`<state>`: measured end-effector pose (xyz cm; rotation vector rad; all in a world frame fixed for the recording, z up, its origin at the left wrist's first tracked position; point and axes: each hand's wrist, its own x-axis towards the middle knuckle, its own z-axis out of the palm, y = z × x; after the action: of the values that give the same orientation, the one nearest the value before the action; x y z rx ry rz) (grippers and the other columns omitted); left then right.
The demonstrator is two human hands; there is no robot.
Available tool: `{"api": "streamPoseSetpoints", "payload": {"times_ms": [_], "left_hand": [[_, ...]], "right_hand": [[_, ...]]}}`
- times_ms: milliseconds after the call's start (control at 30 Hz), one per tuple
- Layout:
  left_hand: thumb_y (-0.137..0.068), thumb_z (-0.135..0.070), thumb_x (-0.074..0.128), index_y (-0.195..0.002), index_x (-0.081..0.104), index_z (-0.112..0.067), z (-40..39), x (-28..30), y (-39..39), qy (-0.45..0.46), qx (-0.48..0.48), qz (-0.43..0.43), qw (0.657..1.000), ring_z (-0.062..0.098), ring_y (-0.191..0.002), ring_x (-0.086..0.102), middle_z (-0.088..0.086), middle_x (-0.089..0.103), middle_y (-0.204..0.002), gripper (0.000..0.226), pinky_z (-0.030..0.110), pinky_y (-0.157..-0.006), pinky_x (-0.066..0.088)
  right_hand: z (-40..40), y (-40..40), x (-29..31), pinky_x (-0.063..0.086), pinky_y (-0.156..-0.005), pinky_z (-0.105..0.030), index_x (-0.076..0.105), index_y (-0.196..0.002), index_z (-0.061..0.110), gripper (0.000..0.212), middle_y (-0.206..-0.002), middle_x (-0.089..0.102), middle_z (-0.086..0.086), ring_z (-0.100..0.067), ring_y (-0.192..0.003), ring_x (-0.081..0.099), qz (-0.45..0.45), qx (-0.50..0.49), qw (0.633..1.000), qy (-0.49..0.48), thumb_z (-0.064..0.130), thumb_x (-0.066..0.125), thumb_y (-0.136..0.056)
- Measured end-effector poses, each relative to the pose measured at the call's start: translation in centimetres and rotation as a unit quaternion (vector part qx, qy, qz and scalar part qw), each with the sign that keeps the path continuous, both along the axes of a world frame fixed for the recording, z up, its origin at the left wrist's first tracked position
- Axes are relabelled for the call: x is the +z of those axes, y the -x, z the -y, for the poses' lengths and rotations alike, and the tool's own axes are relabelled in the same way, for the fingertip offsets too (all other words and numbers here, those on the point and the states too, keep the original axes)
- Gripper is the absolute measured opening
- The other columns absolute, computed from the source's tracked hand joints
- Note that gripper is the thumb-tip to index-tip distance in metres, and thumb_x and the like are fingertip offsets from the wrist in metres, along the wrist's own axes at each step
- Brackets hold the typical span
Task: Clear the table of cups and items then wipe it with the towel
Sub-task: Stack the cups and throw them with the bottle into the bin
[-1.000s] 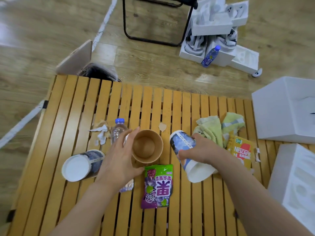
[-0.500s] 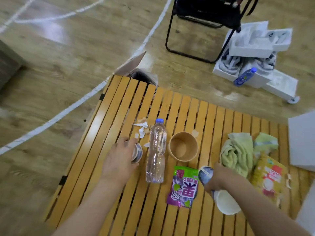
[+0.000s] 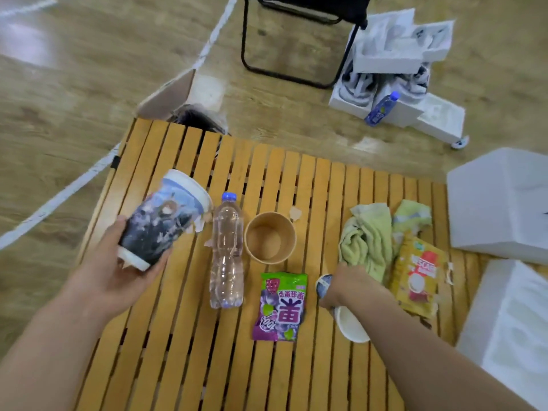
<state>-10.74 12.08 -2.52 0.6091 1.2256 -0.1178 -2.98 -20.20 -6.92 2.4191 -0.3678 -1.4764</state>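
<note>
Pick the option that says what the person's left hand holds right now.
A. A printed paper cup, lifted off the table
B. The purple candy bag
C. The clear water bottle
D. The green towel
A: the left hand grips the printed paper cup tilted in the air above the table, while the water bottle, green towel and purple candy bag all lie on the slats untouched by that hand.

Black chair (image 3: 299, 40) and white foam boxes (image 3: 397, 72) on floor.
</note>
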Motion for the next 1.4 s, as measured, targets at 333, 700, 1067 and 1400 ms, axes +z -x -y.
{"api": "streamPoseSetpoints", "payload": {"times_ms": [333,700,1067,1400], "left_hand": [[-0.085,-0.056,0.066,-0.140,0.053,-0.022,2.4,-1.9,0.1,0.154,0.078,0.267,0.948,0.014,-0.120,0.058,0.004,0.059,-0.135,0.066,0.026,-0.097,0.050],[-0.097,-0.005,0.043,-0.139,0.048,-0.025,-0.4,-2.4,1.0,-0.071,-0.075,0.267,0.958,0.023,-0.134,0.051,0.002,0.060,-0.138,0.047,0.035,-0.097,0.053],[-0.042,-0.011,0.098,-0.107,0.066,-0.045,19.1,0.2,-1.3,-0.293,-0.367,0.316,0.825,-0.017,-0.097,0.061,-0.036,0.068,-0.102,0.080,-0.001,-0.072,0.046],[-0.068,-0.005,0.083,-0.129,0.053,-0.032,26.7,-5.7,1.2,-0.357,-0.494,0.286,0.739,0.001,-0.102,0.063,-0.016,0.066,-0.112,0.074,0.044,-0.097,0.053]], "right_hand": [[2.9,-0.1,-0.6,0.050,-0.094,-0.047,0.042,-0.136,0.011,0.085,-0.141,0.037,-0.014,-0.035,-0.117,0.054,0.225,-0.115,0.949,-0.189,0.070,0.062,-0.078],[5.4,3.2,-0.8,0.036,-0.084,-0.028,0.052,-0.129,0.012,0.049,-0.136,0.043,-0.009,-0.014,-0.101,0.044,0.346,-0.199,0.862,-0.312,0.050,0.047,-0.097],[7.9,4.3,0.4,0.059,-0.070,-0.044,0.066,-0.105,0.025,0.032,-0.112,0.062,-0.010,-0.027,-0.094,0.060,0.298,-0.461,0.751,-0.367,0.041,0.038,-0.104],[11.2,6.1,0.7,0.055,-0.090,-0.056,0.073,-0.110,0.033,0.056,-0.123,0.069,-0.003,-0.029,-0.117,0.063,0.182,-0.606,0.585,-0.507,0.067,0.033,-0.095]]}}
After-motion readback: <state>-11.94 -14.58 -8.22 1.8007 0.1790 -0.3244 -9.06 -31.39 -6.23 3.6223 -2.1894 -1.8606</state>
